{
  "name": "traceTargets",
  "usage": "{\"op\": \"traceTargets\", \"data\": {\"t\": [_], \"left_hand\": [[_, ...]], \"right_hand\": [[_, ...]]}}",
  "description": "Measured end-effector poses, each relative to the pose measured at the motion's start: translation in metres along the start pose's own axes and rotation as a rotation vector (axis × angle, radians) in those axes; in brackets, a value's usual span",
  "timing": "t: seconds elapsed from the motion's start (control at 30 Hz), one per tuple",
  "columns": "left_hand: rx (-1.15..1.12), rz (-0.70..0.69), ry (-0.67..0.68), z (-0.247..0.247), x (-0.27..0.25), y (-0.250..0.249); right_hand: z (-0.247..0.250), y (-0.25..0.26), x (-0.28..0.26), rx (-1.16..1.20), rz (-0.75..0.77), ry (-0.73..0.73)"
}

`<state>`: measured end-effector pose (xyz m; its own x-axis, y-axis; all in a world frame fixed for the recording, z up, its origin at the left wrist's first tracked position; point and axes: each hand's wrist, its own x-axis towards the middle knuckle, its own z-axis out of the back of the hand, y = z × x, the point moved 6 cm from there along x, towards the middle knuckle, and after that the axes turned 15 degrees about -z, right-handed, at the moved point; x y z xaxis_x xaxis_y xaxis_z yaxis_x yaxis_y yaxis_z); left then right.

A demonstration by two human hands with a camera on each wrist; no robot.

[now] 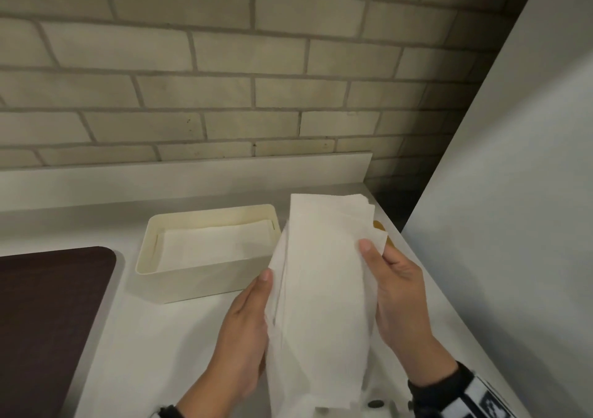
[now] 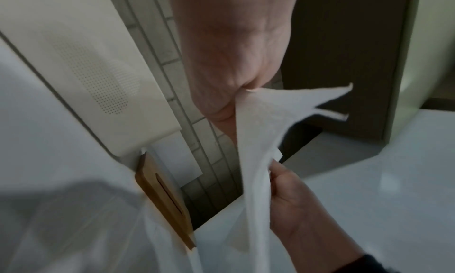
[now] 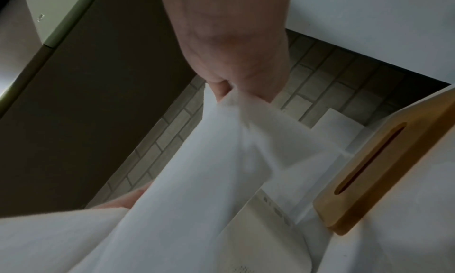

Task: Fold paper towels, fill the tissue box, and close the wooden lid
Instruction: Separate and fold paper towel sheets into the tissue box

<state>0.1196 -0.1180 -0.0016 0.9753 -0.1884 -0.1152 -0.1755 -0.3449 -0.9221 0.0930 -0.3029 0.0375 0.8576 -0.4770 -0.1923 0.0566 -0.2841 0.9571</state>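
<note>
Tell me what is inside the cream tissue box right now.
White folded paper towels lie flat inside the open tissue box, low in it. How many are stacked there cannot be seen; the box floor is covered by them.

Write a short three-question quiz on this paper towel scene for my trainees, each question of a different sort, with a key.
1. True or false: the wooden lid already covers the tissue box.
2. Multiple choice: what holds the stack of paper towels? A) the left hand alone B) the right hand alone C) both hands
3. Fill in: the tissue box stands on the counter with ____ paper already lying in it.

Key
1. False: the box is open and the lid lies on the counter beside it.
2. C
3. white
</note>
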Motion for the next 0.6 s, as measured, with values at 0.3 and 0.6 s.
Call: {"op": "traceTargets", "data": {"t": [0.3, 0.6], "left_hand": [[-0.079, -0.084, -0.148, 0.017, 0.014, -0.006], [-0.157, 0.068, 0.060, -0.024, 0.003, -0.007]], "right_hand": [[0.013, 0.050, -0.008, 0.137, 0.062, 0.096], [-0.017, 0.011, 0.003, -0.068, 0.034, -0.045]]}}
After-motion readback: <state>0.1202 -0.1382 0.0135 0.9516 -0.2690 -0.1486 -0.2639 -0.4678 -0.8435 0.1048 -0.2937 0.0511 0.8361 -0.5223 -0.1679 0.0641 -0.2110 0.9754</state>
